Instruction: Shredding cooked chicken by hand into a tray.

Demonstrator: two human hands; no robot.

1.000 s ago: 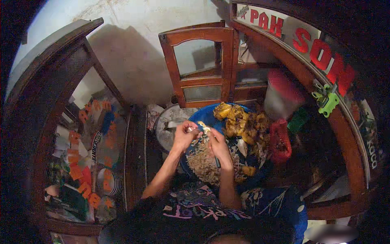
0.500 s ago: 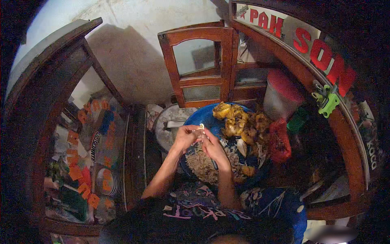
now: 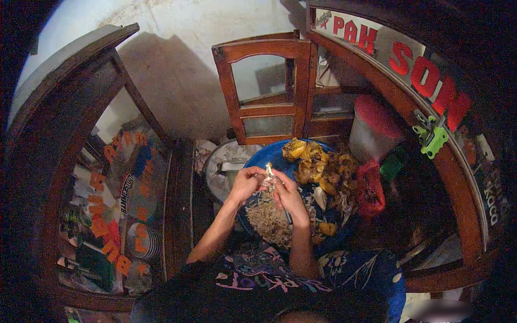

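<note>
Over a large blue basin (image 3: 278,153), my left hand (image 3: 246,184) and my right hand (image 3: 289,199) meet and pinch a small pale piece of chicken (image 3: 269,169) between their fingertips. A slim dark handle (image 3: 289,217), like that of a small knife, sticks out below my right palm; its blade cannot be made out. Under my hands lies a heap of shredded chicken (image 3: 268,216). Yellow-brown cooked chicken pieces (image 3: 314,166) are piled on the basin's far right side, with loose pale shreds (image 3: 320,198) nearby.
Left of the basin is a round metal lid (image 3: 215,168). To the right stand a red-lidded pale bucket (image 3: 371,132), a red plastic bag (image 3: 370,188) and a green container (image 3: 394,163). A wooden cabinet door (image 3: 264,89) stands behind; glazed wooden frames flank both sides.
My right hand has turned slightly and its wrist has shifted a little, showing more of the dark handle. Both hands still pinch the chicken at nearly the same spot.
</note>
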